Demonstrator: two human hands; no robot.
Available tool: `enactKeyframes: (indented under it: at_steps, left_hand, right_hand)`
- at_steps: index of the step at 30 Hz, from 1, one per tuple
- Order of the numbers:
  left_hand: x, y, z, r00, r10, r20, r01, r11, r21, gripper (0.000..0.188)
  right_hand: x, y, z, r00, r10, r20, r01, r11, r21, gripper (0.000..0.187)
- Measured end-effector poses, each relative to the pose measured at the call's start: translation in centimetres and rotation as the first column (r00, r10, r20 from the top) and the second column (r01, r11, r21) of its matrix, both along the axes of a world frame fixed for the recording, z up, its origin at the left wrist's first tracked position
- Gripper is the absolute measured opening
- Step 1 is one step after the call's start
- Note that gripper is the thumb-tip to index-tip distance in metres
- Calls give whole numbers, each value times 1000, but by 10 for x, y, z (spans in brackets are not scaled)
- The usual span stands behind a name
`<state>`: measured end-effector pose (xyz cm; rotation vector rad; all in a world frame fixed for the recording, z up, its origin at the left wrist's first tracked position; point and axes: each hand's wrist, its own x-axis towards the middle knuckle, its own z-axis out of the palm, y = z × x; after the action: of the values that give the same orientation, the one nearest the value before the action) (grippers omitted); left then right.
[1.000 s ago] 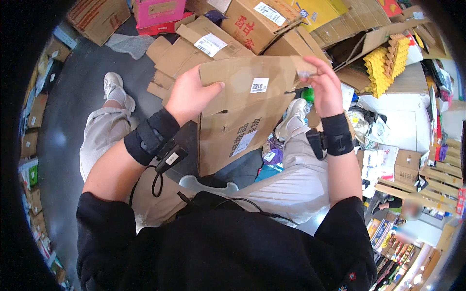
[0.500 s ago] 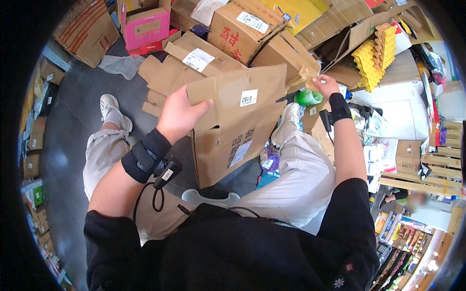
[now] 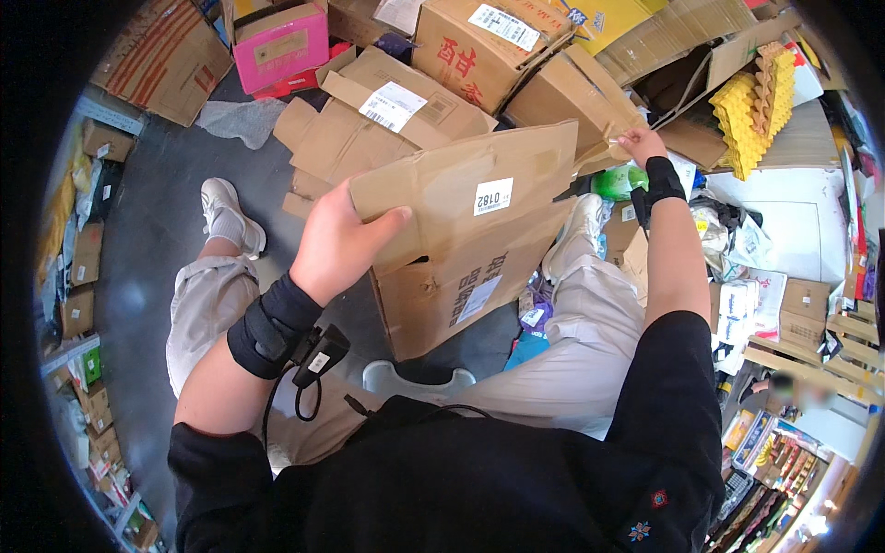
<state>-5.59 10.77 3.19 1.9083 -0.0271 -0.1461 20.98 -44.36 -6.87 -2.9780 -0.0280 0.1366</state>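
A flattened brown cardboard box with a white label and dark print hangs tilted in front of my knees. My left hand is closed around its left edge, the thumb lying over the near face. Past the box's upper right corner, my right hand is pinched on a thin strip of translucent brown packing tape. The strip seems to run back toward the box's right end; exactly where it sticks is hard to make out. Black straps with small devices wrap both wrists.
More opened cardboard lies on the dark floor beyond the box. Behind it stand a printed carton, a pink box and yellow egg-tray sheets. A green plastic item sits by my right shoe. Shelves line the left.
The whole view has shifted slightly. My right hand has risen a little with the tape, which looks less bunched up. My left hand keeps its hold on the box.
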Motion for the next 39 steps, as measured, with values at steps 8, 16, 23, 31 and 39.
enactKeyframes:
  at_steps: [8,16,23,31,39]
  left_hand:
    - [2,-3,-1,1000,4,-7,-5,999,-51,34]
    - [2,-4,-1,1000,13,-1,-13,999,-51,35]
    - [1,-4,3,999,12,-40,-14,999,-48,35]
    - [2,-5,-1,1000,5,7,-4,999,-50,35]
    - [-2,-4,-4,1000,13,-13,-13,999,-39,35]
  right_hand:
    - [6,-5,-4,993,5,-119,6,996,93,36]
    - [6,8,-3,994,-50,-100,49,999,-13,48]
    - [1,31,-1,979,-195,59,203,956,-212,61]
    - [-5,14,-8,943,-327,63,325,945,39,68]
    - [-3,51,-23,764,-576,289,630,763,-144,87]
